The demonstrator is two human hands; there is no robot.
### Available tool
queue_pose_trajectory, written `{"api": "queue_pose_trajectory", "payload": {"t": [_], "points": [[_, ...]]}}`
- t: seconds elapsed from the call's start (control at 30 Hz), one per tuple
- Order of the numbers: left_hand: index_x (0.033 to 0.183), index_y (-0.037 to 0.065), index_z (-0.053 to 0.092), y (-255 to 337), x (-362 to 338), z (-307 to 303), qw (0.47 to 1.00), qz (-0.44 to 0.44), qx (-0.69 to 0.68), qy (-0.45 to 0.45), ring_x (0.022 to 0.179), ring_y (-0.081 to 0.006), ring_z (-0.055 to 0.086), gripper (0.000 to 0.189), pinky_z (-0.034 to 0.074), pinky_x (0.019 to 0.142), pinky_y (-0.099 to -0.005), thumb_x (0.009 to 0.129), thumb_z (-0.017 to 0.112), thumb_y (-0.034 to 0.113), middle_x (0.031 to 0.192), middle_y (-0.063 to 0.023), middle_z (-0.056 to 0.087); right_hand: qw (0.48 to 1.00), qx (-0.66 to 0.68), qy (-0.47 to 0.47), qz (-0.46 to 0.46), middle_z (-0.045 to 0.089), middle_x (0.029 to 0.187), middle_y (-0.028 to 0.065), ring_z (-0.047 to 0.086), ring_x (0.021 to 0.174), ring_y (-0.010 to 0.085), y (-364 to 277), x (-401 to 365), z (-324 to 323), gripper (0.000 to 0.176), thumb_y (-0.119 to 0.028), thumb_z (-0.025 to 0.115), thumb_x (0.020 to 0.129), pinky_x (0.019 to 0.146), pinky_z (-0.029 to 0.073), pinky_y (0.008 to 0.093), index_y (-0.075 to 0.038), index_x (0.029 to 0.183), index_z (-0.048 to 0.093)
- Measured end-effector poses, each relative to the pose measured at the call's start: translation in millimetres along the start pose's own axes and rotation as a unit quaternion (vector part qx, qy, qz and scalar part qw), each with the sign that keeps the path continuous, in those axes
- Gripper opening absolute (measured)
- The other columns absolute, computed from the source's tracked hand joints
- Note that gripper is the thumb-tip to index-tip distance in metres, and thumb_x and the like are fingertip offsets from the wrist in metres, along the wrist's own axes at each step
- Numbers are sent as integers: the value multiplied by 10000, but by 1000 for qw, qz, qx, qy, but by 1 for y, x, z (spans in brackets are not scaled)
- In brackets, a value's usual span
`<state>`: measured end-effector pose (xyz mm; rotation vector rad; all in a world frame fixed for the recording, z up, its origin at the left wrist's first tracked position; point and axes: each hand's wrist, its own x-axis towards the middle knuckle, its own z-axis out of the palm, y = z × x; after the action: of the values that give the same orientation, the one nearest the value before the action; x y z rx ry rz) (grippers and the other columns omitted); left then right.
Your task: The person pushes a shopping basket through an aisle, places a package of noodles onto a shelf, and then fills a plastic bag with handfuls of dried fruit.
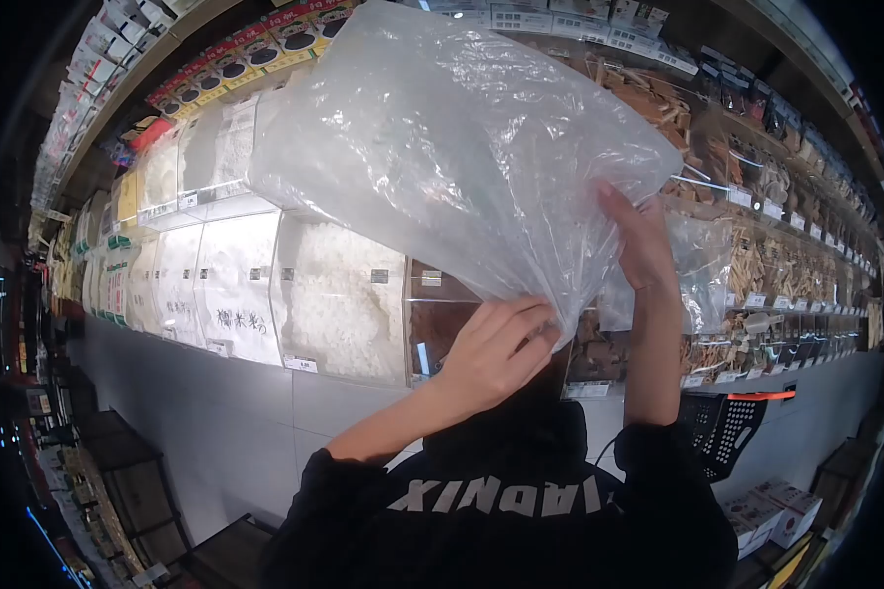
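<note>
Head view: a large translucent plastic bag (413, 147) is held up above the display bins (236, 285), its broad part fanning towards the back edge of the display and its narrow, pleated end coming down near the front edge. The left hand (501, 344) has its fingers curled tight on that pleated end, just over the front edge. The right hand (643, 236) is set farther back, against the bag's right side; one digit shows on the film, but the others are hidden, so I cannot tell whether it pinches the plastic or only presses it.

Beneath the bag's lower edge sits a bin of white grains (349, 299), with white sacks (236, 275) beside it towards the display's left end. Near the right forearm, another stretch of clear plastic (705, 270) lies over the bins, perhaps a separate bag. A black basket (727, 432) stands on the floor below the front edge, right of the person.

My reading is that the step in hand is handling the bag's narrow end, either gathering it or working it apart; which one does not show. Either way, the next move calls for a firm left grip and a right hand that steadies the loose film.
</note>
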<state>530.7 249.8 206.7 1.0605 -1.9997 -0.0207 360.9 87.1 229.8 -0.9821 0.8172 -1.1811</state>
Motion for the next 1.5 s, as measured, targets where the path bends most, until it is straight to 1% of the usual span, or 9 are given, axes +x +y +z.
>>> {"api": "queue_pose_trajectory", "payload": {"t": [0.23, 0.37, 0.6, 0.67, 0.7, 0.77, 0.87, 1.07, 1.5], "points": [[1087, 10, 646, 23, -37, 39, 982, -156, -97, -48, 1090, -350, 599, 346, 496, 909, -415, 791, 793, 112, 1175, -167, 599, 970, -110, -133, 172, 694, 909, 58, 658, 777, 132, 117, 16, -38, 245, -173, 728, 914, 685, 522, 300, 2, 1074, 668], [1145, 9, 637, -43, -39, 34, 963, -270, 1, 20, 1152, -394, 569, 343, 462, 969, -470, 848, 735, 150, 1279, -208, 566, 968, -152, -106, 167, 696, 838, 62, 649, 722, 136, 156, 21, -56, 177, -135, 701, 920, 642, 513, 297, 29, 987, 694], [1434, 57, 486, -161, -128, 68, 921, -328, 170, -121, 1343, -453, 429, 547, 365, 1101, -496, 960, 603, 305, 1443, -301, 440, 962, -234, -57, 130, 697, 808, 102, 665, 683, 216, 209, 28, -109, 304, -132, 685, 909, 636, 527, 326, 81, 1118, 625], [1465, 69, 458, -163, -132, 74, 908, -344, 178, -158, 1367, -460, 408, 573, 358, 1112, -499, 973, 584, 334, 1476, -313, 405, 853, -516, 80, 23, 685, 1045, 224, 678, 909, 348, 194, 24, -93, 556, -173, 708, 882, 799, 537, 408, 84, 1323, 487], [1480, 69, 443, -157, -130, 74, 904, -357, 174, -159, 1379, -464, 391, 585, 337, 1123, -510, 975, 571, 336, 1490, -320, 387, 853, -516, 82, 24, 685, 1045, 224, 678, 909, 348, 186, 20, -83, 556, -173, 708, 882, 799, 537, 408, 84, 1323, 487], [1494, 69, 428, -153, -126, 76, 899, -369, 169, -163, 1392, -469, 374, 598, 316, 1133, -522, 976, 558, 338, 1504, -328, 369, 763, -615, 146, -134, 501, 1372, 315, 499, 1266, 451, 171, 7, -58, 767, -287, 718, 868, 1024, 427, 512, 66, 1443, 354], [1499, 81, 424, -160, -114, 84, 924, -324, 177, -98, 1404, -470, 358, 604, 309, 1139, -531, 972, 566, 340, 1509, -327, 363, 727, -675, 43, -118, 287, 1558, 273, 270, 1440, 454, 159, -4, -23, 810, -404, 691, 874, 1129, 284, 580, 44, 1465, 366], [1544, 148, 376, -197, -106, 109, 924, -290, 221, -114, 1466, -465, 256, 635, 198, 1195, -537, 994, 512, 435, 1566, -304, 294, 659, -727, -110, -157, 305, 1585, 206, 244, 1465, 442, 217, 7, 2, 850, -561, 639, 874, 1158, 207, 640, -124, 1545, 355], [1554, 198, 371, -219, -110, 107, 885, -369, 259, -116, 1488, -422, 246, 648, 157, 1210, -532, 982, 487, 479, 1593, -239, 307, 647, -746, -125, -101, 261, 1627, 166, 154, 1520, 392, 245, 32, -32, 814, -618, 521, 926, 1196, 89, 626, -157, 1567, 325]]}}
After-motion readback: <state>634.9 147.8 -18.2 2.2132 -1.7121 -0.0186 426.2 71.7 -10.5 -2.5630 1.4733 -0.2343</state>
